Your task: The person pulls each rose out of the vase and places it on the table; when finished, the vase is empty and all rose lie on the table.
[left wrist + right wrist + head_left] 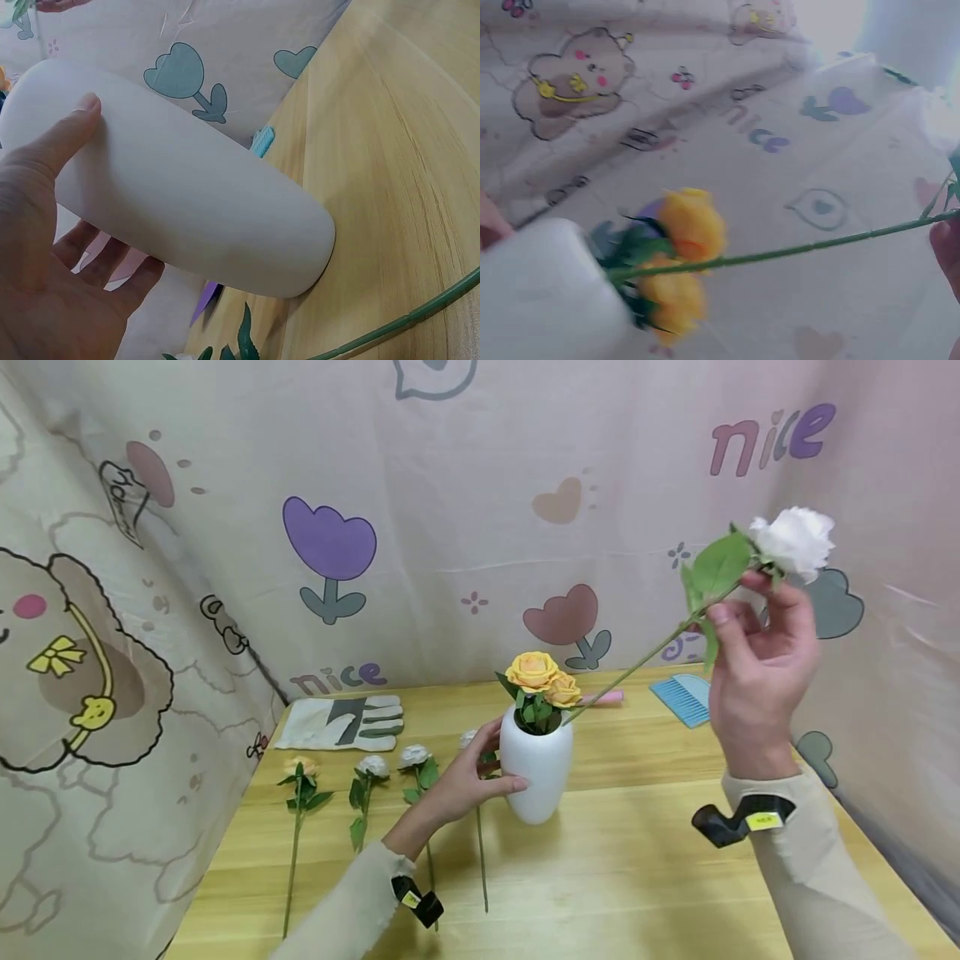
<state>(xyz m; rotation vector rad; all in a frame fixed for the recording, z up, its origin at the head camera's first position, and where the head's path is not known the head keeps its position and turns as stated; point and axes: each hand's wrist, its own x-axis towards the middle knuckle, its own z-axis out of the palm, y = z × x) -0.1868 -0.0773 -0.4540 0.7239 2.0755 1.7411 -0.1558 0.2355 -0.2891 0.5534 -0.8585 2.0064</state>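
A white vase [536, 772] stands on the table with yellow roses [532, 672] in its mouth. My left hand [468, 781] grips the vase from its left side, thumb across the front and fingers behind. In the left wrist view the thumb lies along the vase [172, 180]. Raised at the right, my right hand [768, 652] pinches the stem of a white rose [795, 542] just below its bloom and leaves. That stem [810, 246] slants down left, its lower end at the vase's rim beside the yellow roses [686, 232].
Left of the vase lie several artificial flowers, among them a yellow rose [300, 768] and white roses [372, 767]. Behind them is a work glove [345, 722]. A blue comb-like brush [682, 697] and a pink rod [603, 697] lie toward the back. A patterned curtain [450, 527] hangs behind the table.
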